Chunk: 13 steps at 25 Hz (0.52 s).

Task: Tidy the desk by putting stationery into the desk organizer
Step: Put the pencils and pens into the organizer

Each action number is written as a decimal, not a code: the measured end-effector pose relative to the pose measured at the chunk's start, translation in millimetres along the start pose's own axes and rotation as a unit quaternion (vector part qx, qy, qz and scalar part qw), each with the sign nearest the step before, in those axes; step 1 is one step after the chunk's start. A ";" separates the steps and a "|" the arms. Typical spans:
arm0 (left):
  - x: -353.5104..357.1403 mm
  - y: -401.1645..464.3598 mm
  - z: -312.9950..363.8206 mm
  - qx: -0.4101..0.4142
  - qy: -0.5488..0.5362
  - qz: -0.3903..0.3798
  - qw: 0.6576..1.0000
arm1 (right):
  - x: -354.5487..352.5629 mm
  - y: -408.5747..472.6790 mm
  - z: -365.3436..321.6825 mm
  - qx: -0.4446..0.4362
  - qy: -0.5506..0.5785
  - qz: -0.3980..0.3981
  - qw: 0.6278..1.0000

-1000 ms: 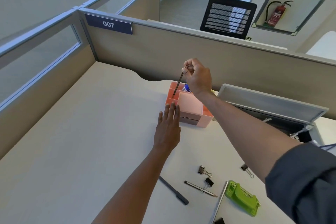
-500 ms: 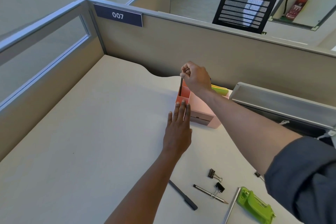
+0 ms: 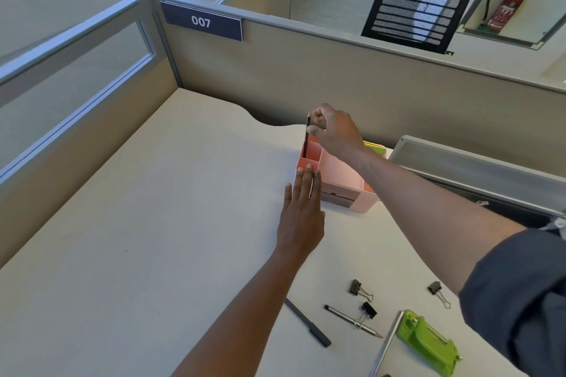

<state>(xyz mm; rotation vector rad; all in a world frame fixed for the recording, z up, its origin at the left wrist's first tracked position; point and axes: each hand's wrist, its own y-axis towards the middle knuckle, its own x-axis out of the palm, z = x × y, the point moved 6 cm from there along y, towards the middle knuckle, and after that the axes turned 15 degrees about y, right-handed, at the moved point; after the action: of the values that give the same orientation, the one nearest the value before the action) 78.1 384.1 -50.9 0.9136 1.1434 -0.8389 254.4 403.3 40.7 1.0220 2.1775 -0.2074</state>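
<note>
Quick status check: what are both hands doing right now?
Right hand pinching pencil, lowering it into pink organizer, back-left compartment. Left hand flat, bracing organizer. Nothing blocking. Pens, binder clips remain on desk.

**Open-plan office, cubicle 007**

Clearly an office workstation. Walled in by beige cubicle partitions (image 3: 337,79) with grey metal trim and glazed upper panels (image 3: 76,67). Marked by a navy number plate reading "007" (image 3: 201,21). Furnished with a pale laminate worktop (image 3: 153,208) with a cable cut-out at the back edge. Backed by a black mesh office chair (image 3: 416,11) in the next bay, and a red fire extinguisher (image 3: 503,11) in a wall recess.
</note>
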 end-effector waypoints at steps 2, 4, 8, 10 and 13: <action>-2.1 -0.9 0.6 -0.008 -0.004 0.007 1.000 | -5.2 -9.0 -4.5 -0.023 -0.038 0.014 0.999; -4.8 -3.4 2.2 -0.010 -0.011 0.006 1.000 | -9.9 -22.6 -9.8 -0.049 -0.067 0.030 0.996; -13.8 -18.9 1.5 0.003 -0.026 -0.004 1.000 | -14.2 -63.2 -17.8 -0.099 -0.087 0.031 0.991; -17.8 -31.3 -4.3 -0.006 -0.036 -0.008 0.999 | -13.7 -88.9 -17.1 -0.103 -0.083 0.023 0.991; -23.5 -60.4 -14.9 -0.026 -0.072 -0.017 0.997 | -9.8 -134.5 -12.8 -0.084 -0.052 0.016 0.995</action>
<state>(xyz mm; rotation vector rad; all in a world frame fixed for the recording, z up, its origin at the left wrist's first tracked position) 13.0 375.8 -40.2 0.7800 1.0529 -0.8839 154.4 312.0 36.9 0.9297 2.0465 -0.0594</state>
